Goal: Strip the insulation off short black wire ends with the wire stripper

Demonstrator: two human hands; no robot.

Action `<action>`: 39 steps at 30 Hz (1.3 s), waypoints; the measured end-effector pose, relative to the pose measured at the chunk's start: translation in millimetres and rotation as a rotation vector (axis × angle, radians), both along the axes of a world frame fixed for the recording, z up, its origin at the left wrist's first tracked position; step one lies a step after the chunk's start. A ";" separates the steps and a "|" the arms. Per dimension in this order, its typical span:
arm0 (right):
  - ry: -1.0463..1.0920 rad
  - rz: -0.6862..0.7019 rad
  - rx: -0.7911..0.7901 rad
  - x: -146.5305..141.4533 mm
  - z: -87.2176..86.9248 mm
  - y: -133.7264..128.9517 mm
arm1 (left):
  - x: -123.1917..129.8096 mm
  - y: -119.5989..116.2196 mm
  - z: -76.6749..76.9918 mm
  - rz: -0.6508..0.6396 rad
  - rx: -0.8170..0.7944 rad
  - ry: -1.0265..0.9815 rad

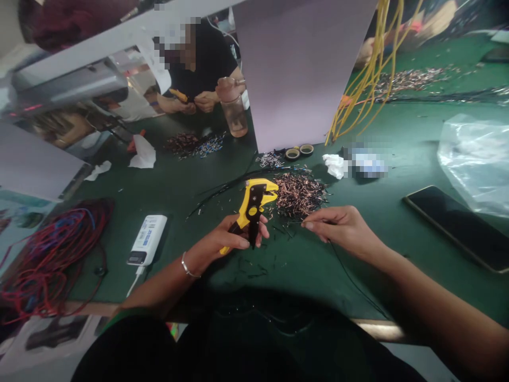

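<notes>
My left hand [234, 233] is closed round the handles of a yellow and black wire stripper [254, 204], its jaws pointing up and to the right. Between thumb and fingers, my right hand [338, 225] pinches a thin black wire [345, 268], which trails down over the table's front edge. The wire's end lies a short way right of the stripper's jaws, apart from them. Just beyond both hands is a heap of short wire scraps [300, 193], copper and black. Longer dark wires [222, 188] lie behind the stripper.
Bundled red wires [59, 254] and a white power bank [148, 240] lie left. At right are a phone [457, 225] and a plastic bag [477, 164]. Tape rolls [299, 152] sit by an upright panel [302, 74], where yellow wires [374, 69] hang. A co-worker [199, 63] sits opposite, near a bottle [234, 111].
</notes>
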State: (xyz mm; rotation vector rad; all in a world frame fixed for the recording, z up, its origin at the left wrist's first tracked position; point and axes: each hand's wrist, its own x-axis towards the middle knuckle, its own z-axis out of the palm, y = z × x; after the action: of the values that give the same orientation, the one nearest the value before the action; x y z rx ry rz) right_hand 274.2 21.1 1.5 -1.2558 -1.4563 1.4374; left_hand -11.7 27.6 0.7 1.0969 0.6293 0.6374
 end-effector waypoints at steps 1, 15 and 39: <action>0.005 -0.008 -0.006 -1.2 0.3 -1.3 | 0.8 -0.9 -1.3 -0.005 -0.024 -0.006; 0.164 -0.067 -0.173 -13.9 -5.6 -13.0 | 9.5 -6.8 -8.6 -0.088 -0.141 -0.066; 0.201 -0.023 -0.206 -16.0 -5.2 -14.1 | 11.5 -11.7 -10.4 -0.094 -0.080 -0.061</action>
State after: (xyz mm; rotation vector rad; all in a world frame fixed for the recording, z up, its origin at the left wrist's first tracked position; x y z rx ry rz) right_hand 258.1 7.0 -3.7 -1.2060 -1.1803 1.6794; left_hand -0.2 15.9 -9.7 1.0230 0.5431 0.5583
